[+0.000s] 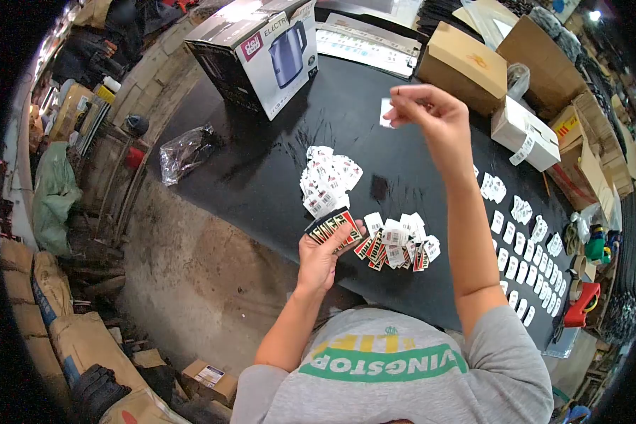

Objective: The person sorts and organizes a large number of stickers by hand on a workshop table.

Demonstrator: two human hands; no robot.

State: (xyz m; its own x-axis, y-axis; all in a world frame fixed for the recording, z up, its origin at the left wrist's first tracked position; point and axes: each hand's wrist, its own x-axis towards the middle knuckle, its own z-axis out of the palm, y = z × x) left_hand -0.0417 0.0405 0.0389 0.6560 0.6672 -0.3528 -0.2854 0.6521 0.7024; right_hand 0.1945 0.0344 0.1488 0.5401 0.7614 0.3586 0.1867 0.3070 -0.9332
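My left hand (316,265) is closed around a fanned stack of black, red and cream labels (331,229) printed "PETROL". Raised over the table, my right hand (437,112) pinches a small white tag (386,113) between thumb and fingers. Just beyond the left hand lies a heap of white barcode tags (330,177). To the right of that hand, more "PETROL" labels (377,251) overlap with white barcode tags (394,233) in a loose pile. White tags (522,271) in rows cover the table's right side, past my right forearm.
An electric kettle box (272,56) stands at the table's far left, with a crumpled clear plastic bag (185,152) nearer the left edge. Cardboard boxes (463,67) and a white box (524,133) line the far right. A red tape dispenser (581,304) sits at the right edge.
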